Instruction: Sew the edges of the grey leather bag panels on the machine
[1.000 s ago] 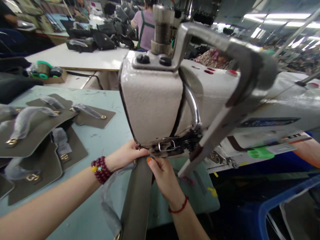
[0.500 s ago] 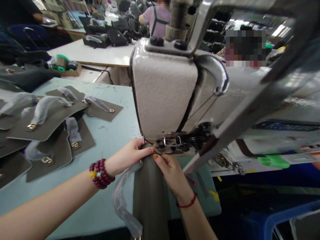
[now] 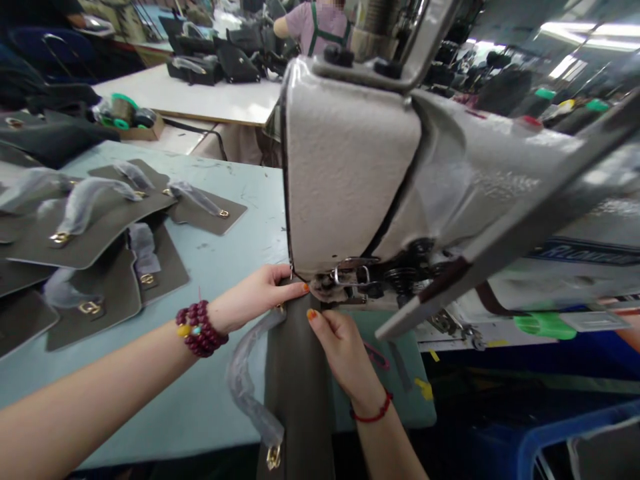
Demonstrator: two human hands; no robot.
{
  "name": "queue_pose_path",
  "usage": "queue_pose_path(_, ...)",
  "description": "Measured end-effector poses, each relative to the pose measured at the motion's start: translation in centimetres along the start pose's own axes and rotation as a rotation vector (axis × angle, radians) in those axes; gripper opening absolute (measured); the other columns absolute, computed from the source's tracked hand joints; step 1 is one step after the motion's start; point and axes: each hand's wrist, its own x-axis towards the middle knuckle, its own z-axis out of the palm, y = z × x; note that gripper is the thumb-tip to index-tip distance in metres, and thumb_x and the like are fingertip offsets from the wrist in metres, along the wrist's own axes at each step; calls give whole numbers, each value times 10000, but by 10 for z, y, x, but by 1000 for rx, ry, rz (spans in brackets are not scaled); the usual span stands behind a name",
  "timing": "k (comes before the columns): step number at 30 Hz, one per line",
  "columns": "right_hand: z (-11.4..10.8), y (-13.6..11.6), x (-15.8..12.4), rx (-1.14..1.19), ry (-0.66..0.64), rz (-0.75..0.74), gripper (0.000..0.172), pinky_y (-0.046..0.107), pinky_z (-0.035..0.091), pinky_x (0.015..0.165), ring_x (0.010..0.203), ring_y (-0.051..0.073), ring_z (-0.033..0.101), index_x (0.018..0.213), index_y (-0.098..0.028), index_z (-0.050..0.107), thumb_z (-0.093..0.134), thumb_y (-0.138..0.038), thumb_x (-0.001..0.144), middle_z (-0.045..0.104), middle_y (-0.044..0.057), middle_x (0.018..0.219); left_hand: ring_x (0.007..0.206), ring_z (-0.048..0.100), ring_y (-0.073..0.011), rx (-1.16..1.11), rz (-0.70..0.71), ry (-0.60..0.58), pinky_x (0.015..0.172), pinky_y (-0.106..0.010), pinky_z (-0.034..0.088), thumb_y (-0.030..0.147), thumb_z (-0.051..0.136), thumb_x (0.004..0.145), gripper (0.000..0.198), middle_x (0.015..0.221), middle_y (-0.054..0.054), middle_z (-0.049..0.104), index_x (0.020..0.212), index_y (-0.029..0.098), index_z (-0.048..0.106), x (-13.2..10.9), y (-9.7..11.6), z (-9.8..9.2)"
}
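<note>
Panel fed under sewing machine head, both hands pinching it at the needle.

Left hand (image 3: 253,293) and right hand (image 3: 340,350): each grip narrow, fingertips on the grey panel (image 3: 297,380) just below the machine (image 3: 350,160) foot; seam looks barely begun, most of the panel hangs off the bench (image 3: 165,413) edge toward the person. Plastic-wrapped strap (image 3: 247,387) dangles left of the machine. Left of the machine: stack of similar panels (image 3: 95,233). Machine head hides the needle.

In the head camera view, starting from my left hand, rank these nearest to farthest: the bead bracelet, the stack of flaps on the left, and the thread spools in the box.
1. Bead bracelet, on the left hand's own wrist.
2. Stack of flaps, left on the table.
3. Thread spools, far back left, in a box.
</note>
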Motion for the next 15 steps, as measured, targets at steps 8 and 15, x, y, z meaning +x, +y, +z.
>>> queue_pose_path(8,0,10,-14,16,-15,34,455,253,200,513,579,100,271,616,-203,326,471,-484,943,277,-40,614,1283,542,-290,-236,-109,222,1056,-404,460,448,612,863,456,1399,-61,602,1271,247,638,-20,-51,-15)
queue_pose_path(15,1,26,-37,-66,-16,41,488,242,256,521,580,105,303,621,-200,344,455,-529,962,302,-41,609,1398,413,-323,-168,14,235,1151,-467,355,481,699,819,868,1579,-125,369,1538,233,281,-57,-90,19)
